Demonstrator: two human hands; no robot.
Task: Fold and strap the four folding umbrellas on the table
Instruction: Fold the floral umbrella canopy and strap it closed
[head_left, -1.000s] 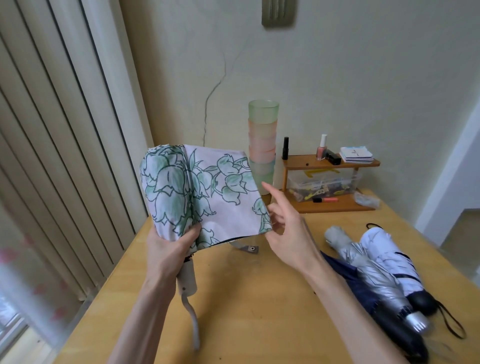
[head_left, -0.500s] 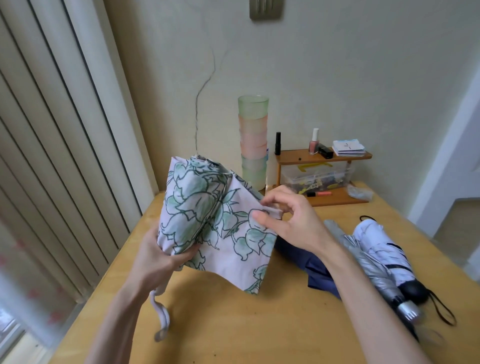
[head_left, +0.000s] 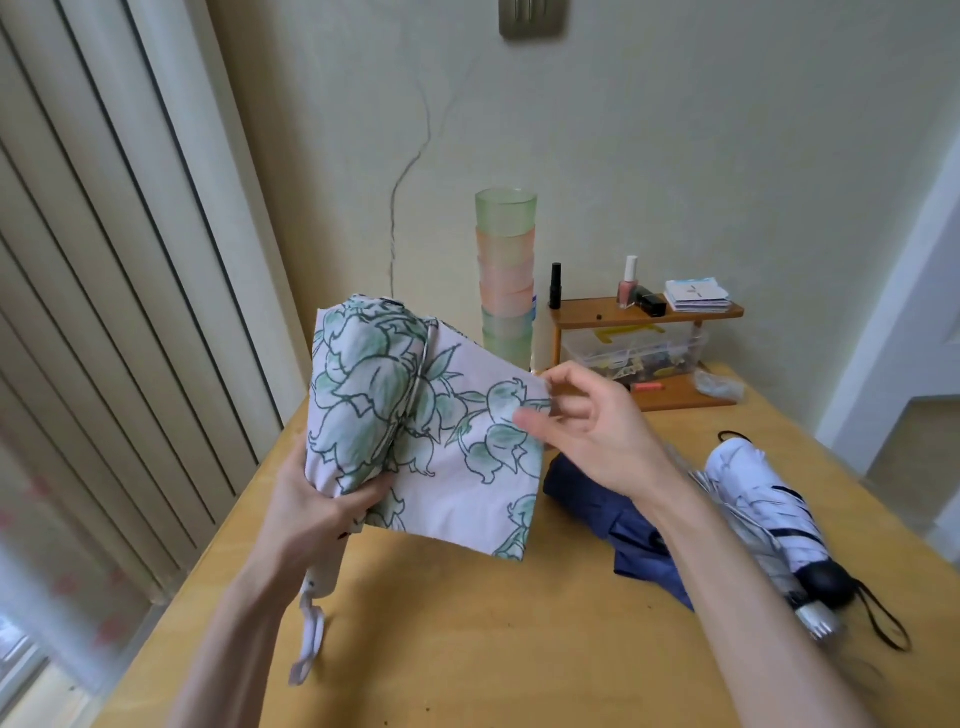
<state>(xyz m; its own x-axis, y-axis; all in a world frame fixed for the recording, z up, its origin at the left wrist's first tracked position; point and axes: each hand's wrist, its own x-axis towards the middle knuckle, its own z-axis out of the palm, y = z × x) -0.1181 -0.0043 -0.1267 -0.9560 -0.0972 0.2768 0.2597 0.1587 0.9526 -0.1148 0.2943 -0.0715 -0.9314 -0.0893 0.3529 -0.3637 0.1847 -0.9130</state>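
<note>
Fingers of right hand pinch the floral umbrella by its loose flap, likely to wrap it round. Left hand grips the bundled folds, steadying. Umbrella held above bench, 10 o'clock; three other umbrellas lie at 3 o'clock.

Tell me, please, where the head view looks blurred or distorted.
In the head view the wide lens slants the blinds at the left edge; also in the head view, the white umbrella and the right hand are motion-smeared, the floral umbrella fairly sharp, the light soft without glare.
</note>
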